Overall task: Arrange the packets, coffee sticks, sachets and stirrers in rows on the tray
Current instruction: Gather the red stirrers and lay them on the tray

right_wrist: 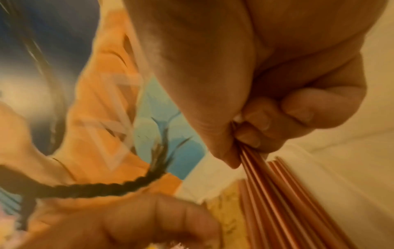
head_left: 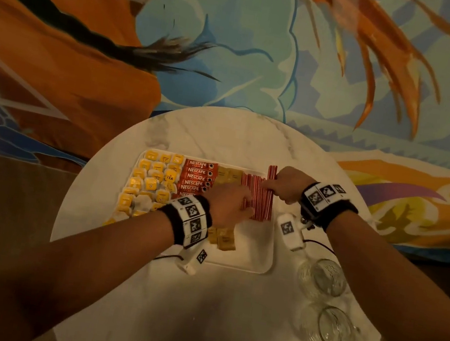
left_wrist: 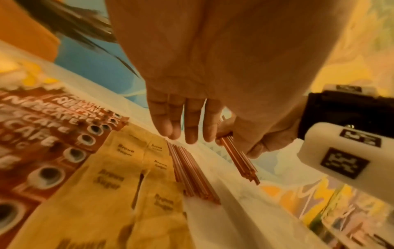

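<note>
A white tray (head_left: pixel 252 250) lies on a round marble table (head_left: pixel 196 312). From left to right it holds yellow tea packets (head_left: pixel 152 182), red coffee sticks (head_left: pixel 196 176), brown sugar sachets (head_left: pixel 229 174) and a row of red-and-white stirrers (head_left: pixel 259 204). My left hand (head_left: pixel 246 207) hovers over the row with straight fingers (left_wrist: pixel 187 128) pointing down at the stirrers (left_wrist: pixel 192 171); contact is not plain. My right hand (head_left: pixel 285 185) grips a bundle of stirrers (head_left: pixel 272 173) at the tray's far right corner; its curled fingers (right_wrist: pixel 255 131) pinch the bundle (right_wrist: pixel 277 193).
Two clear glass cups (head_left: pixel 321 278) (head_left: pixel 331 329) lie on the table right of the tray, near my right forearm. More sugar sachets (head_left: pixel 225 240) sit under my left wrist. A painted wall rises just behind the table.
</note>
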Motion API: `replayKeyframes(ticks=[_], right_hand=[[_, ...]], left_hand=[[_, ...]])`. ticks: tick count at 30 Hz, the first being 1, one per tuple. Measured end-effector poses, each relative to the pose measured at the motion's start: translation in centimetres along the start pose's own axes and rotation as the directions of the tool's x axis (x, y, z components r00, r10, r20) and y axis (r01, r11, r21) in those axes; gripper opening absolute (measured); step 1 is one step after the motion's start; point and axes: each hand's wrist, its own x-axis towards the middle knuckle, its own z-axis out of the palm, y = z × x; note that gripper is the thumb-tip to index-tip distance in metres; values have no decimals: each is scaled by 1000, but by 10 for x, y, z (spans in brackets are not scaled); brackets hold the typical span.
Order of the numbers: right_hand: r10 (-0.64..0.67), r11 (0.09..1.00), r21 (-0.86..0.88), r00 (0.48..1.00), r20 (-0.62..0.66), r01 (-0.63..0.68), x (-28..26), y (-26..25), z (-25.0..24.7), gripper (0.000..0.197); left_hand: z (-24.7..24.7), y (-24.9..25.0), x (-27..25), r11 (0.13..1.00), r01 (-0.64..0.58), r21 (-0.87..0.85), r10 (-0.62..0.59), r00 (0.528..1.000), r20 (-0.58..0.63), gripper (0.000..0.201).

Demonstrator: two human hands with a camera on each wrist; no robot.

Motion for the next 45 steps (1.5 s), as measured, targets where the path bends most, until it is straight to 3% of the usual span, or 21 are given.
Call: replayKeyframes(ticks=[5,9,18,22,25,28,32,35,40,45], right_hand=[[50,993,-104,999,2,-49,15,-4,12,38],[48,989,-136,999,-5,-48,21,-4,20,37],[-20,945,-328,993,-114,-19,24,2,13,32],[-181,889,-439,980,-84,126,19,9,12,31],[-253,838,-496,967,15,227,13,12,20,28],[-252,808,-534,965,68,248,8,14,24,30],[-268,835,-494,963,22,243,3,17,18,30],[-273,826,-496,960,65,269,0,22,20,34],[-253,862,-446,967,38,243,-3,28,20,41],[-228,789,-561,967,111,250,-17,27,32,58]], left_hand=[[4,0,29,934,-41,354,21,998,60,55],[13,-3,41,897,-36,441,-11,995,104,67],[21,-19,53,919,-72,387,14,988,152,82],[19,-19,56,908,-143,394,75,980,183,86],[19,-17,58,899,-154,410,65,973,223,88],[20,-18,59,896,-144,420,46,971,235,84],[20,-17,61,891,-150,429,56,973,224,85],[22,-15,62,884,-175,433,79,969,232,84],[24,-11,66,882,-137,450,23,968,250,85],[26,-16,65,872,-172,457,70,970,232,92]])
